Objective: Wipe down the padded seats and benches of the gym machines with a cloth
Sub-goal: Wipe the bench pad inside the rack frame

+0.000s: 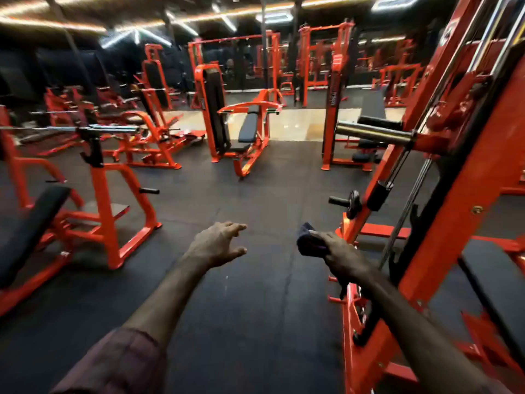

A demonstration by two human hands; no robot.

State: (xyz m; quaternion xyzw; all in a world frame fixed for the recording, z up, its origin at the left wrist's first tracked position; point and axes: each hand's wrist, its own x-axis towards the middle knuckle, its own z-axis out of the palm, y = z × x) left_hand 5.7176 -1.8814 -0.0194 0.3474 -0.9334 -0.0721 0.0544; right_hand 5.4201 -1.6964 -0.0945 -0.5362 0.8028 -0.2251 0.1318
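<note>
My right hand [345, 258] grips a bunched dark cloth [308, 240] in the air, just left of an orange machine frame. My left hand [217, 244] is stretched forward over the floor with its fingers spread and holds nothing. A black padded bench [31, 227] slants at the near left. Another black padded bench [495, 282] lies at the right inside the orange frame. Further off in the middle stands a machine with a black padded seat and backrest [248, 127].
Dark rubber floor [250, 322] runs ahead between the machines. An orange rack with a loaded barbell [88, 129] stands left. The orange frame [443, 211] with cables, a chrome sleeve and a small weight plate [353, 204] crowds the right side. More orange machines fill the back.
</note>
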